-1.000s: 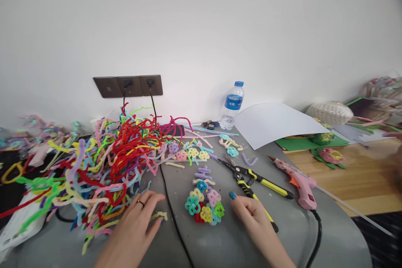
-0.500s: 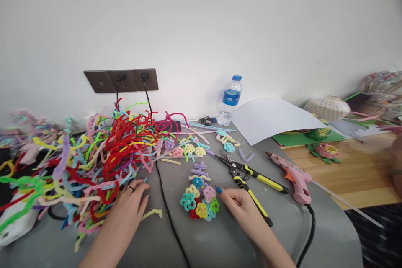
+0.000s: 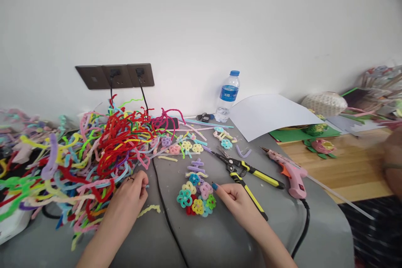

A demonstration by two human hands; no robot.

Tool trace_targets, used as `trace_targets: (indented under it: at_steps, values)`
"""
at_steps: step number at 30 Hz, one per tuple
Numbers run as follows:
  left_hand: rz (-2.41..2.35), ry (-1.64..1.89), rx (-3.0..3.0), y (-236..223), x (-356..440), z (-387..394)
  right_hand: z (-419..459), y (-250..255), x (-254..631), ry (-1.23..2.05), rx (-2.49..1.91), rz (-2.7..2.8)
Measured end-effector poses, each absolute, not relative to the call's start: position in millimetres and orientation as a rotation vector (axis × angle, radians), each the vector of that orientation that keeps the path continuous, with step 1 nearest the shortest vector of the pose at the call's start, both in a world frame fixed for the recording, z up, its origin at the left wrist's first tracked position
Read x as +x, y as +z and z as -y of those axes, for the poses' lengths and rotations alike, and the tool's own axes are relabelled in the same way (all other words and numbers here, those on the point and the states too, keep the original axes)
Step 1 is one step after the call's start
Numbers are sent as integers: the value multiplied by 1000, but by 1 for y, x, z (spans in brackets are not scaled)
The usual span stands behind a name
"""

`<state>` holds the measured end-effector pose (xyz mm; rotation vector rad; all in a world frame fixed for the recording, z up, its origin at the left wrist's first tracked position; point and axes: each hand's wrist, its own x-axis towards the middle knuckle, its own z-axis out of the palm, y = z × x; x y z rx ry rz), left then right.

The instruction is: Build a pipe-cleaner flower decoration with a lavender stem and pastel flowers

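My left hand (image 3: 132, 194) rests at the right edge of a heap of pipe cleaners (image 3: 122, 146), its fingers curled in; whatever they hold, if anything, is hidden. My right hand (image 3: 234, 197) is closed too, with a blue-nailed digit reaching toward a pink pipe-cleaner flower (image 3: 206, 190). That flower belongs to a cluster of colourful flowers, among them a teal flower (image 3: 184, 198) and a yellow flower (image 3: 197, 206). Just above the cluster lies a purple coiled pipe cleaner (image 3: 197, 166). Yellow-and-black pliers (image 3: 243, 171) lie right behind my right hand.
A pink glue gun (image 3: 292, 176) lies to the right, its cord running to the front edge. A water bottle (image 3: 228, 96) stands by the wall near a white paper sheet (image 3: 270, 115). A black cable (image 3: 163, 201) crosses the grey table. Part of another person's arm (image 3: 392, 159) shows at far right.
My left hand's fingers have curled in from a looser, spread pose. My right hand has stayed beside the flower cluster. The view has shifted slightly.
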<state>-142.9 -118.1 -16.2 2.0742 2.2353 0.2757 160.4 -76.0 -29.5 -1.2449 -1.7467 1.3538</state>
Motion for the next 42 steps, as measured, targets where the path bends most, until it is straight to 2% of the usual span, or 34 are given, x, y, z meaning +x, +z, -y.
trace_targets:
  at_steps: [9,19,28,42]
  values:
    - [-2092,833,2070,-15,-142,108,75,-30,161,1379,-1246,1733]
    - [-2163,1110,1941,-11,-123,99,76,-30,161,1372,-1244,1723]
    - [-1933,1172,2141,-30,-137,99,76,-27,161,1345,-1272,1748]
    - [-1840,1214,1704,-41,-142,103,77,-25,159,1309,-1313,1775]
